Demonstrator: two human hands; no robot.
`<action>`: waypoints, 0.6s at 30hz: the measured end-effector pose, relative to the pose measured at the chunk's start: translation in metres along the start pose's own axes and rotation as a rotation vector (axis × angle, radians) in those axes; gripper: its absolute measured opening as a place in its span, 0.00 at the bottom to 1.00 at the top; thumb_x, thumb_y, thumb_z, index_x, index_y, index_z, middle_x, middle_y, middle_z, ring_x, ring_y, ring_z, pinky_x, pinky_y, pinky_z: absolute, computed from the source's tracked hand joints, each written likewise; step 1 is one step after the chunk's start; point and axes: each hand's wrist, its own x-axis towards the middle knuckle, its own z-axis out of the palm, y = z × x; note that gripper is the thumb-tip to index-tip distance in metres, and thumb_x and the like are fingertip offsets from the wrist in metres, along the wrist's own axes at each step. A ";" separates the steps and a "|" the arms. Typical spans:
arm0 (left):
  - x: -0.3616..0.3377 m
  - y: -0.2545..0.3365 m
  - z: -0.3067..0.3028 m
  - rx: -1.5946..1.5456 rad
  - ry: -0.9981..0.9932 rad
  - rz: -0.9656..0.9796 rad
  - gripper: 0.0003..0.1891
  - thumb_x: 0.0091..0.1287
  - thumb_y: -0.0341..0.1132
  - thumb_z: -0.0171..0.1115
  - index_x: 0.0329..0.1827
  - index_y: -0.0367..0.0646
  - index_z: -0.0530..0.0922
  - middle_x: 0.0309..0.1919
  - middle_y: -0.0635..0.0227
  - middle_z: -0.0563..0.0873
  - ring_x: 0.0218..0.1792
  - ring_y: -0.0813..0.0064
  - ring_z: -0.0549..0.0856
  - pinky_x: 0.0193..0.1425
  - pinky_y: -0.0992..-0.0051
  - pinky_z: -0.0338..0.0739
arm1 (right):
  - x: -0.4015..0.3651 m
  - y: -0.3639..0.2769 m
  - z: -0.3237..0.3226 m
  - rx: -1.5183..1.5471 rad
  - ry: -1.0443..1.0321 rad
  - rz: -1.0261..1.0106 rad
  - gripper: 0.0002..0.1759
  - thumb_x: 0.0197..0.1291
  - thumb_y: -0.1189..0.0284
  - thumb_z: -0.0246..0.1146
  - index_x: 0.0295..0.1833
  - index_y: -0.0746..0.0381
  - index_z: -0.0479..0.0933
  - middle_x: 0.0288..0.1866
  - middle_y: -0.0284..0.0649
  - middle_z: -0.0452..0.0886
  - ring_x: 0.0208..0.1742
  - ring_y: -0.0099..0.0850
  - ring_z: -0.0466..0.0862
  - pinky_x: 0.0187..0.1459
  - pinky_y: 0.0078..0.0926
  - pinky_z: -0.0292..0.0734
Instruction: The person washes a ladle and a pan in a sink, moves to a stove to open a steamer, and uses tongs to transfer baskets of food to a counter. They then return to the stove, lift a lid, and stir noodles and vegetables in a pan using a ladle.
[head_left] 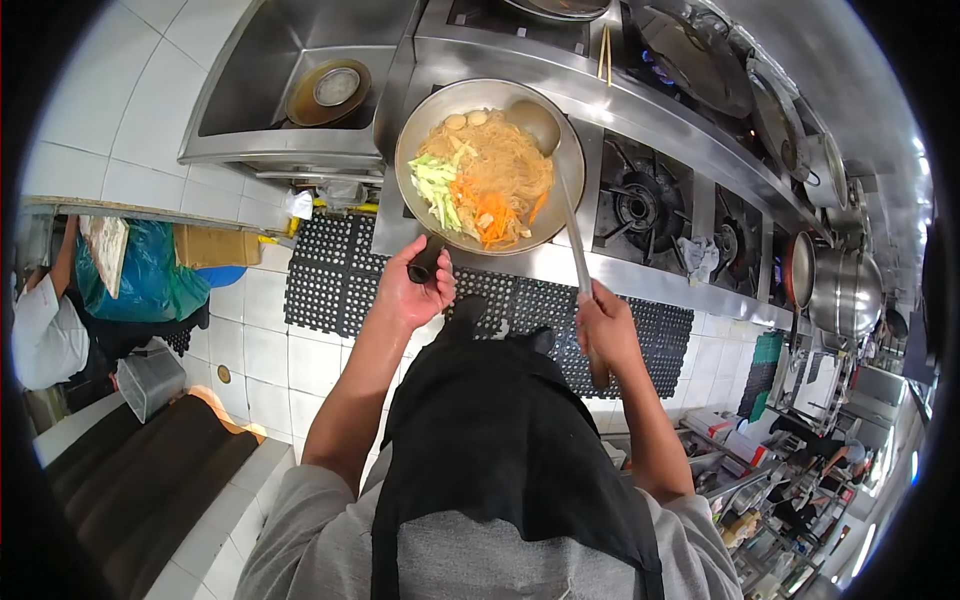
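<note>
A wide frying pan (409, 150) rests over the stove in front of me. It holds a mound of thin noodles (505, 150), with green vegetable strips (436, 188) at the left, orange carrot shreds (492, 215) near the front and a few pale round pieces at the back. My left hand (412, 288) is closed around the pan's dark handle (426, 262). In my right hand (608, 328) is the long handle of a metal ladle (574, 222). The ladle's bowl lies inside the pan at the upper right, against the noodles.
Right of the pan is a bare gas burner (638, 200), with a crumpled cloth (698, 257) beyond it. Flames show under cookware on the back stove. A sink (225, 125) holding a bowl stands at the left. Rubber mats (330, 270) cover the floor; another person (48, 335) is at far left.
</note>
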 end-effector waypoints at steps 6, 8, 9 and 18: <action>-0.004 0.011 0.001 0.079 0.053 0.023 0.22 0.75 0.53 0.57 0.43 0.40 0.80 0.30 0.70 0.84 0.28 0.72 0.81 0.33 0.74 0.76 | -0.024 0.007 0.018 0.077 -0.047 0.036 0.20 0.75 0.69 0.59 0.68 0.62 0.76 0.26 0.35 0.77 0.19 0.28 0.78 0.21 0.29 0.74; -0.007 0.012 0.007 0.120 0.112 0.043 0.23 0.76 0.55 0.53 0.42 0.40 0.81 0.30 0.70 0.85 0.28 0.71 0.81 0.33 0.73 0.77 | -0.034 0.014 0.020 -0.188 0.055 -0.158 0.24 0.72 0.69 0.62 0.71 0.62 0.74 0.27 0.41 0.80 0.21 0.36 0.82 0.24 0.35 0.77; -0.012 0.009 0.012 0.126 0.146 0.057 0.25 0.76 0.55 0.51 0.42 0.40 0.81 0.30 0.70 0.85 0.28 0.71 0.82 0.33 0.72 0.77 | -0.037 0.022 0.019 -0.364 0.119 -0.321 0.26 0.70 0.70 0.63 0.72 0.61 0.73 0.29 0.45 0.82 0.24 0.42 0.83 0.26 0.39 0.79; 0.085 -0.001 -0.146 0.373 0.410 0.041 0.15 0.72 0.44 0.61 0.55 0.45 0.77 0.50 0.64 0.86 0.47 0.62 0.84 0.52 0.62 0.80 | -0.073 0.053 0.011 -0.650 0.166 -0.430 0.28 0.63 0.70 0.69 0.69 0.62 0.75 0.39 0.58 0.86 0.35 0.58 0.86 0.37 0.51 0.83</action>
